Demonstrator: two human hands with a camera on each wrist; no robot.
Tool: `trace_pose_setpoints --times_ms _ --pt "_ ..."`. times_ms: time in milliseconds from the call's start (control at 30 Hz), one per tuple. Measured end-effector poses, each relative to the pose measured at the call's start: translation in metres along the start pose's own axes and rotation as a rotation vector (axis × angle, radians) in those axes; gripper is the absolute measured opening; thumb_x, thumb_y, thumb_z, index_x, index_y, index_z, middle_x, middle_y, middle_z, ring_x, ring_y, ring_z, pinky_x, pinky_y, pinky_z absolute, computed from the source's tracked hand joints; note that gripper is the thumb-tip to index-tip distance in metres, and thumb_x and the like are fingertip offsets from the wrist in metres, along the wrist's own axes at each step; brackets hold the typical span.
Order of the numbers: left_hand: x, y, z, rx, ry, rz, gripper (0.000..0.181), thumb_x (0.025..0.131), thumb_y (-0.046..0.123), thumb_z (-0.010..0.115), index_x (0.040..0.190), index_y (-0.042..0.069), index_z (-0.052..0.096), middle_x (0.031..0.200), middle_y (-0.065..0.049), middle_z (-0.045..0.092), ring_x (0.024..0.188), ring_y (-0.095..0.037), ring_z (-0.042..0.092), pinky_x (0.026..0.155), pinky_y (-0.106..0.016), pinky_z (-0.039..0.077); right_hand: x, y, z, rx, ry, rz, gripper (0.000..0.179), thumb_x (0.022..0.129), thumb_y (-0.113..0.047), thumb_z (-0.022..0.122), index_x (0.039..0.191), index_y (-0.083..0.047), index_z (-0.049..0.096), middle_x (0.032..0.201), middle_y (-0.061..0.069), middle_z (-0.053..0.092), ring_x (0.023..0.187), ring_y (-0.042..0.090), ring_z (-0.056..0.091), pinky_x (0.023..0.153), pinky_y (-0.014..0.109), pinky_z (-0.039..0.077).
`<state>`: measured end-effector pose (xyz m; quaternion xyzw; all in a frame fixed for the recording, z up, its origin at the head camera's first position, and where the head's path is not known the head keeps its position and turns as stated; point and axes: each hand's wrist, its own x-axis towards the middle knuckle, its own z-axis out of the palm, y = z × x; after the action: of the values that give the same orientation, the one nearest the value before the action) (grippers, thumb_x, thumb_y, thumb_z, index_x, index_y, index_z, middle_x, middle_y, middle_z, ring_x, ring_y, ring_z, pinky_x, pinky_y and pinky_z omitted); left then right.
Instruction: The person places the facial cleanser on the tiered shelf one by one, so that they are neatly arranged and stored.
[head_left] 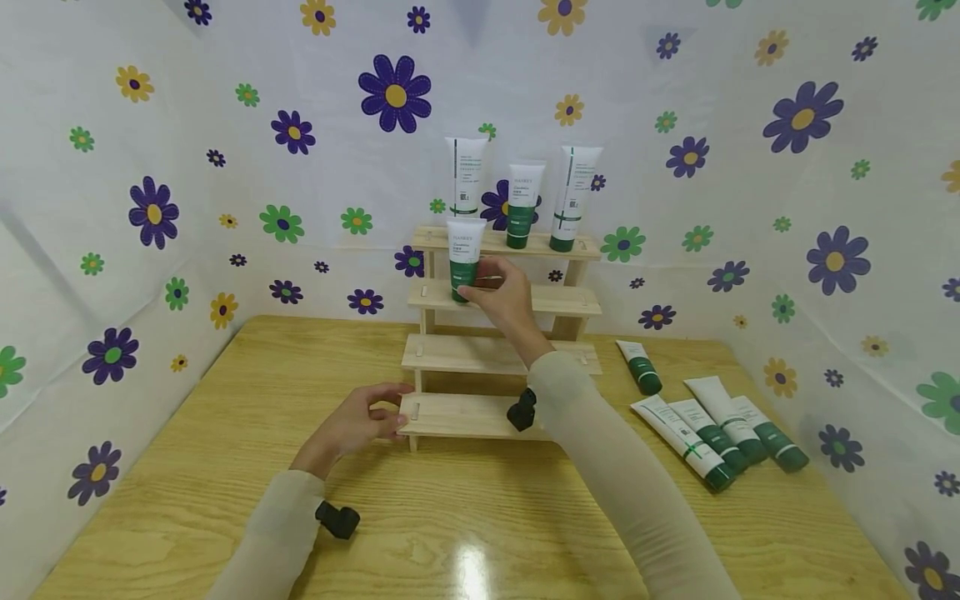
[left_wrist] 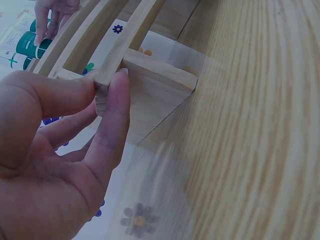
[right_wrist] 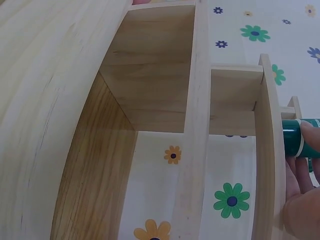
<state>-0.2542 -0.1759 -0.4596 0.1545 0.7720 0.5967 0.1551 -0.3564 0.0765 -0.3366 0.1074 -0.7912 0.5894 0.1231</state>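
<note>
A stepped wooden display rack (head_left: 465, 353) stands on the table. My right hand (head_left: 504, 292) grips a small white and green squeeze tube (head_left: 465, 250), cap down, at the left part of the second-highest step. In the right wrist view that tube's green cap end (right_wrist: 291, 138) meets the step's edge, with the fingers around it. My left hand (head_left: 367, 419) pinches the left end of the lowest step between thumb and fingers, as the left wrist view shows at the board's end (left_wrist: 112, 70). Along the top step stand a tall tube (head_left: 467, 171), a small tube (head_left: 525, 208) and another tall tube (head_left: 575, 200).
Several white and green tubes (head_left: 690, 442) lie side by side on the table (head_left: 225, 483), right of the rack. One more tube (head_left: 640, 367) lies behind them, nearer the rack. A flower-patterned sheet (head_left: 315, 258) rises behind the table and along both sides.
</note>
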Motion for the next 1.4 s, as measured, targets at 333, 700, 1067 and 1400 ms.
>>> trace_pose_setpoints --times_ms 333,700,1067,1400 --pt "0.001 -0.003 0.0 0.0 -0.001 0.01 0.055 0.1 0.004 0.065 0.151 0.0 0.046 0.136 -0.029 0.05 0.098 -0.017 0.07 0.088 -0.041 0.064 -0.004 0.003 0.0 -0.018 0.016 -0.053 0.05 0.088 -0.01 0.083 0.132 -0.003 0.061 0.127 0.016 0.069 0.119 0.03 0.067 0.107 0.037 0.055" --pt "0.0 -0.003 -0.001 0.0 0.017 -0.012 0.054 0.1 0.003 0.065 0.151 0.003 0.048 0.136 -0.027 0.049 0.098 -0.019 0.07 0.088 -0.041 0.064 -0.009 0.008 -0.011 0.039 0.016 -0.056 0.05 0.088 -0.009 0.082 0.133 0.0 0.061 0.124 0.02 0.069 0.116 0.034 0.069 0.103 0.039 0.057" --pt "0.001 -0.003 -0.001 0.016 0.02 -0.012 0.053 0.1 0.005 0.065 0.151 0.003 0.048 0.136 -0.027 0.051 0.1 -0.02 0.07 0.088 -0.04 0.064 -0.012 0.01 -0.021 0.049 0.024 -0.049 0.046 0.089 -0.005 0.08 0.131 0.0 0.062 0.124 0.022 0.069 0.116 0.036 0.068 0.105 0.042 0.056" --pt "0.001 -0.005 -0.001 0.015 0.018 -0.007 0.053 0.1 0.006 0.066 0.15 0.003 0.049 0.135 -0.026 0.051 0.097 -0.019 0.07 0.087 -0.039 0.064 -0.015 0.009 -0.039 0.035 -0.015 -0.022 0.049 0.091 -0.011 0.08 0.135 -0.001 0.06 0.127 0.019 0.069 0.117 0.034 0.068 0.103 0.04 0.058"
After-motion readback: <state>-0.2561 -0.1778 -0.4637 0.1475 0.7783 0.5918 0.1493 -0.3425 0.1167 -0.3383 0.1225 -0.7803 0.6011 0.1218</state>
